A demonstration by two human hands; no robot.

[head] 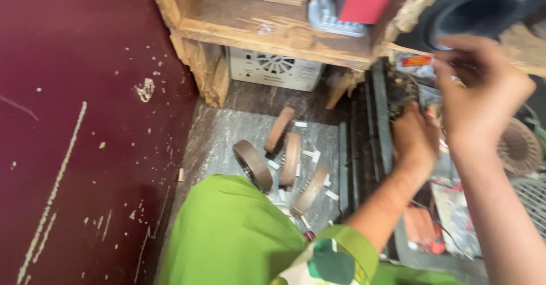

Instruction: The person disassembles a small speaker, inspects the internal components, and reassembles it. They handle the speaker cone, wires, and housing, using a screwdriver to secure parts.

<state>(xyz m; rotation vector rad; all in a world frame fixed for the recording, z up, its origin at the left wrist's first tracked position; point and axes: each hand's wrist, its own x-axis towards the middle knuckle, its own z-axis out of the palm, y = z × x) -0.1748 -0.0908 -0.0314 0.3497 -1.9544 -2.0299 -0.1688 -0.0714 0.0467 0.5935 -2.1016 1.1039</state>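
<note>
Presently, one dark wound motor part (401,89), seemingly heavy, rigid metal with delicate wire windings, sits at the bench (364,148) edge, left hand (415,137) clamped beneath it, right hand (480,92) pinching at its top; best held by the solid rim.

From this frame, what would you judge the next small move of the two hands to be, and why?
Probably steadying the dark round part while the right hand closes in on it. The left hand grips the part from below, up by the wooden shelf, and the right hand's fingers hover just beside it. Motion blur hides the exact contact, so this is only a guess.
</note>
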